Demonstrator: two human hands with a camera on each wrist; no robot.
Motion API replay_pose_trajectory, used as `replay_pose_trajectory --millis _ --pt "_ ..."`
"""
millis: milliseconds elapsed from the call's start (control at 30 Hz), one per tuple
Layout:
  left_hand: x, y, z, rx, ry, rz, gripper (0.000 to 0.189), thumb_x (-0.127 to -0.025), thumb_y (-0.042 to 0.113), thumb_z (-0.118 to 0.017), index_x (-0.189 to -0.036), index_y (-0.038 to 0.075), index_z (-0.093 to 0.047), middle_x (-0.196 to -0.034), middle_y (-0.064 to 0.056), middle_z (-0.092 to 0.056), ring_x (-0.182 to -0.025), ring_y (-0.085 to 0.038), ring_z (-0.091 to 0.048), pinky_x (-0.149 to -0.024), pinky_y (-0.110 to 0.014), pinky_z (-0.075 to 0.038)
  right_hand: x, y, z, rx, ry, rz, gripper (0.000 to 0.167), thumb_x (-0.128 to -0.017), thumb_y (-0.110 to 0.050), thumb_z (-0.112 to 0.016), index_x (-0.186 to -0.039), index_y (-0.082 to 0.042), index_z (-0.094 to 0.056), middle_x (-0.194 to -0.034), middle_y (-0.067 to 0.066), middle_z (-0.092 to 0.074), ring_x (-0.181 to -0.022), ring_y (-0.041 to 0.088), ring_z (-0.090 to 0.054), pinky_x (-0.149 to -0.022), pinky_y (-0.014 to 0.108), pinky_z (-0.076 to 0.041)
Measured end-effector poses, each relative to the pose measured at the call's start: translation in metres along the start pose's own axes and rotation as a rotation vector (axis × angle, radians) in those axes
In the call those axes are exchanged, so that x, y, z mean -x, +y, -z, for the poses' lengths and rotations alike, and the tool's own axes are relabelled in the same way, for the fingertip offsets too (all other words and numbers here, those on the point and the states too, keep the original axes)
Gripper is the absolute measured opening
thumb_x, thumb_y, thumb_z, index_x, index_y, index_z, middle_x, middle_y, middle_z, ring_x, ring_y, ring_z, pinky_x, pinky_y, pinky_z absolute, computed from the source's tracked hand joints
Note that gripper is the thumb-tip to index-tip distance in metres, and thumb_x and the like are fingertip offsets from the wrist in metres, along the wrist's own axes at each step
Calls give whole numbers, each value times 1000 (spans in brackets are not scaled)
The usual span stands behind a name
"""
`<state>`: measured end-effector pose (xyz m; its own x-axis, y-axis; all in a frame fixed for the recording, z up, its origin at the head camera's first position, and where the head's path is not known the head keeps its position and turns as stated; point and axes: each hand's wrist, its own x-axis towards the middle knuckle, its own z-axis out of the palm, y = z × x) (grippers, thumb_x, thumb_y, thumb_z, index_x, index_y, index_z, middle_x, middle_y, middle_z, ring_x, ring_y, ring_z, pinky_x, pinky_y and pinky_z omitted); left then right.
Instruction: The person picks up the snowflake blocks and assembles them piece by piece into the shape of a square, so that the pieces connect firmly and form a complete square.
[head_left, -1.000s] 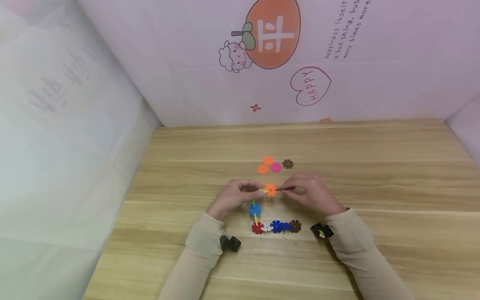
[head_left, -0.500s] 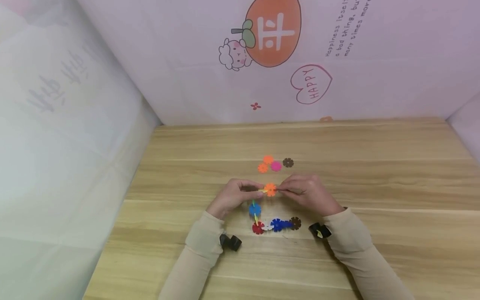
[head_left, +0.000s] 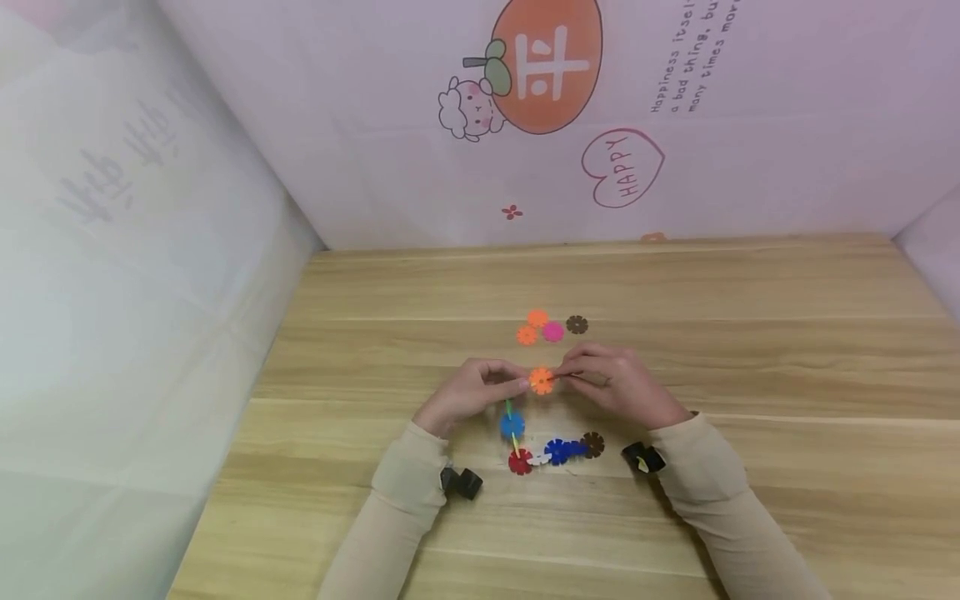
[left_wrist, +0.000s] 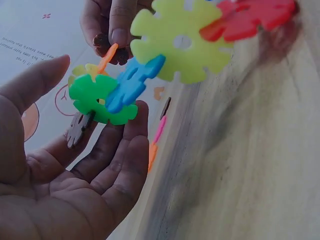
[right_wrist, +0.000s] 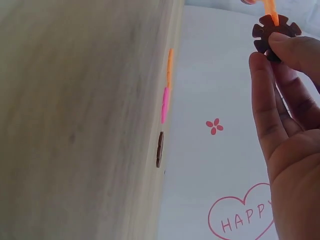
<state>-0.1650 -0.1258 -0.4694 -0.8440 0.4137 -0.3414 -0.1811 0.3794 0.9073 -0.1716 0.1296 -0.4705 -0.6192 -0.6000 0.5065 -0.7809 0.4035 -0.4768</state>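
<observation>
Slotted plastic snowflake discs are joined in a bent chain. My left hand (head_left: 472,392) holds its upper end, the fingers about a green disc (left_wrist: 95,97), a yellow disc (left_wrist: 86,70) and a brown disc (left_wrist: 78,131) in the left wrist view. My right hand (head_left: 618,383) pinches a dark brown disc (right_wrist: 274,35) between thumb and fingers. That disc meets the edge of an orange disc (head_left: 542,381) between both hands. From the left hand the chain runs down through a blue disc (head_left: 512,425) to a red disc (head_left: 521,462), then right to another brown disc (head_left: 592,445).
Beyond the hands lie loose discs on the wooden table (head_left: 787,350): two orange ones (head_left: 527,335), a pink one (head_left: 553,332) and a brown one (head_left: 577,324). Printed white sheets (head_left: 375,150) stand along the back and sides.
The chain's lower part has shifted slightly toward me and to the right. Yellow at the left fingertips no longer shows in the head view. Both hands stay nearly in place.
</observation>
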Motion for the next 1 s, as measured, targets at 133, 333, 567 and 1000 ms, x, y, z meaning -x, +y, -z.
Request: replay_pose_trajectory --millis 133,333,567,1000 --pt "0 0 1 -28 11 -8 34 -93 45 -66 -113 19 -73 -110 2 -72 -100 -15 -62 -90 -36 -49 -3 -4 2 17 -43 -14 32 -75 5 -80 -102 -11 -77 -99 -1 -71 -88 13 -68 -76 27 -59" --pt "-2 0 2 8 39 -37 34 -93 41 -67 -114 15 -72 -109 0 -72 -98 -14 -64 -85 -31 -51 -8 -7 -1 18 -91 8 28 -78 1 -79 -104 -12 -77 -101 -2 -73 -92 13 -69 -80 31 -59" --pt "-3 -1 1 7 23 -49 29 -89 36 -73 -112 18 -74 -108 2 -74 -100 -13 -68 -92 -34 -53 -14 -9 -5 -12 -108 23 26 -80 0 -78 -103 -12 -77 -103 -2 -74 -93 14 -70 -80 31 -59" --pt "3 -1 5 34 -46 -56 24 -93 21 -70 -112 7 -72 -105 -7 -74 -92 -15 -69 -88 -33 -56 -21 -11 -13 -25 -114 -14 25 -80 -3 -80 -103 -12 -76 -102 -1 -74 -93 13 -70 -83 29 -59"
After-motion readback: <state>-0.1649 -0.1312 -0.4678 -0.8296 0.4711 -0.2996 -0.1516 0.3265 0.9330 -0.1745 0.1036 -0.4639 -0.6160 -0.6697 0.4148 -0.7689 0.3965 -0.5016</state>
